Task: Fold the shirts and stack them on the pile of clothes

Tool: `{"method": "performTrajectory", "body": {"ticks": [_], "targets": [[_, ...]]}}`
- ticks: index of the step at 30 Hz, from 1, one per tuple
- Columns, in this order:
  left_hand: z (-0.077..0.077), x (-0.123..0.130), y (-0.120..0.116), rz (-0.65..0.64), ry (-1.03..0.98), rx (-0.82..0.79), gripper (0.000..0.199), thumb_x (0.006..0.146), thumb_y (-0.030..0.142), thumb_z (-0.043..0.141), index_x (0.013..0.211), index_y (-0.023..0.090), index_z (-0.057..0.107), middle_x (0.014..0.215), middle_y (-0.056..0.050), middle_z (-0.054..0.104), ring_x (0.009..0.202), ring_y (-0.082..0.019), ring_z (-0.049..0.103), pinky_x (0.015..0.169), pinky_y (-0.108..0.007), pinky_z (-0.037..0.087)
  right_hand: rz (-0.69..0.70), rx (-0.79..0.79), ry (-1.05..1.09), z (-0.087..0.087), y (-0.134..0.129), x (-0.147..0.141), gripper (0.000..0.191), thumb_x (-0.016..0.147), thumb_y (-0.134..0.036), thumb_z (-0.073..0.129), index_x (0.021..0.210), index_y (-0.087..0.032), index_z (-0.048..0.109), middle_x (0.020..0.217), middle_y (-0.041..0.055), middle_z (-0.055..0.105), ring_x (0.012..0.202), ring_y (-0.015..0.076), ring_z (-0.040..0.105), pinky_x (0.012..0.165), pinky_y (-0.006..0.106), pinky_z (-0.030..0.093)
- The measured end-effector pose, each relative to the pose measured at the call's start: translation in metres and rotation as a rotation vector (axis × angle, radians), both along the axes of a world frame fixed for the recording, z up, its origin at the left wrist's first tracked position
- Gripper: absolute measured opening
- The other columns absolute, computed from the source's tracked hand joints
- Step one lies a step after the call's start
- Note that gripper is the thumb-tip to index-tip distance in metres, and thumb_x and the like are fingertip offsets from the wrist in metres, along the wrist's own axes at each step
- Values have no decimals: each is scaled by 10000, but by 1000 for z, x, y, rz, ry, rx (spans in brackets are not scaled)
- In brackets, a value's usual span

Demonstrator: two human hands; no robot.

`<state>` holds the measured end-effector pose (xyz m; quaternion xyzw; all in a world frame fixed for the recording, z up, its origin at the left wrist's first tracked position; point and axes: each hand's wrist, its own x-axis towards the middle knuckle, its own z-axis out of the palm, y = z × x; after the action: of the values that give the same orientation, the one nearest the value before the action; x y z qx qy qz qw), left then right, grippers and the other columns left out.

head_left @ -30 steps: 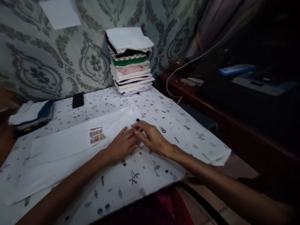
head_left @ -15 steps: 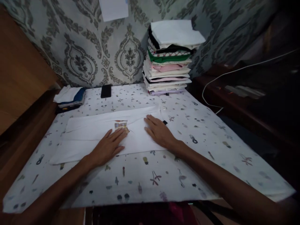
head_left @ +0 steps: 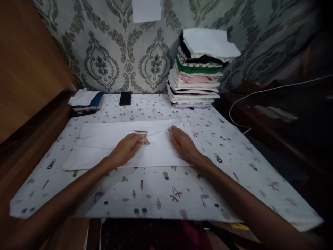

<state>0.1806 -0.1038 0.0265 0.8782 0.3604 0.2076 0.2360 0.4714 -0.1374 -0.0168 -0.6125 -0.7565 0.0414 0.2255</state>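
A white garment [head_left: 158,156], folded into a long strip, lies across the table with a few creases in it. On its middle is a small coloured print [head_left: 145,140], partly covered by the fingers of my left hand [head_left: 127,148]. That hand rests on the cloth, fingers stretched out and close together. Near the garment's right end, my right hand [head_left: 184,144] lies on the fabric with its fingers extended and slightly bent. Neither hand grasps the cloth.
The table wears a white patterned cover [head_left: 156,194]. At the back right stands a tall stack of folded clothes [head_left: 197,76]. A smaller folded pile [head_left: 85,100] sits back left, beside a black phone [head_left: 125,98]. A white cable [head_left: 231,107] hangs along the right edge.
The view has swung slightly left. My left hand has shifted up onto the print, its fingers now closer together. My right hand's fingers have drawn together, and a small black tag beside it is now hidden.
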Motion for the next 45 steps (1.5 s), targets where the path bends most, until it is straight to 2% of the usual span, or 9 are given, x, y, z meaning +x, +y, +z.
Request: {"method": "performTrajectory", "body": {"ticks": [6,11,19,24,27,30,34,39,45], "targets": [[-7,47,30,53,55,-148,65,897,202,524,896,204,589,829,-10,645,784,-184,611,694,-295,436,-25,-14,24,-6,0,2,489,997,-379,374,1371,-117,549,1514,196,469,1415,310,432,1132,527,400],[-11,50,34,145,42,-227,121,905,160,474,814,208,538,772,-5,648,785,-182,642,656,-274,402,6,-12,-5,-3,-2,3,511,1002,-415,379,1373,-109,550,1507,205,469,1416,319,424,1143,524,382],[-2,47,24,133,171,-75,107,926,195,473,924,208,579,940,-53,689,911,-218,618,782,-333,486,68,51,-55,-5,-6,12,493,1004,-463,371,1315,-161,607,1454,188,530,1363,335,490,1105,540,439],[-3,-4,10,49,172,119,284,1000,283,386,1219,186,537,1292,-129,619,1196,-251,564,1020,-418,468,157,128,-42,-2,-10,5,459,1007,-439,372,1302,-191,622,1460,178,531,1344,350,510,1064,563,483],[-16,-52,0,115,231,157,379,1015,348,359,1319,171,499,1489,-162,492,1404,-265,423,1153,-458,367,251,155,-4,6,-12,-15,430,1007,-420,403,1311,-210,622,1484,150,513,1345,334,513,1078,538,488],[-26,-99,-5,242,268,145,429,1018,394,332,1348,172,493,1533,-157,454,1456,-268,362,1182,-486,326,397,138,51,17,-11,-45,404,1008,-408,415,1310,-242,627,1462,128,541,1346,309,516,1092,508,487],[-19,-153,-4,367,202,104,433,1015,400,302,1322,196,530,1444,-131,543,1354,-275,476,1139,-490,373,594,48,89,26,-7,-89,355,1012,-364,425,1284,-265,632,1413,112,589,1330,282,536,1087,511,489],[1,-205,6,418,196,-15,349,939,448,447,1100,200,631,1077,-96,637,1042,-269,578,930,-415,469,730,-18,79,27,1,-137,344,1013,-326,452,1277,-191,626,1457,162,539,1345,279,520,1087,499,477],[18,-213,15,427,50,-194,279,819,482,568,816,203,583,844,-26,578,784,-189,525,686,-288,406,767,-209,177,37,33,-216,410,1020,-336,420,1396,-203,517,1460,143,537,1370,261,480,1104,480,441]]}}
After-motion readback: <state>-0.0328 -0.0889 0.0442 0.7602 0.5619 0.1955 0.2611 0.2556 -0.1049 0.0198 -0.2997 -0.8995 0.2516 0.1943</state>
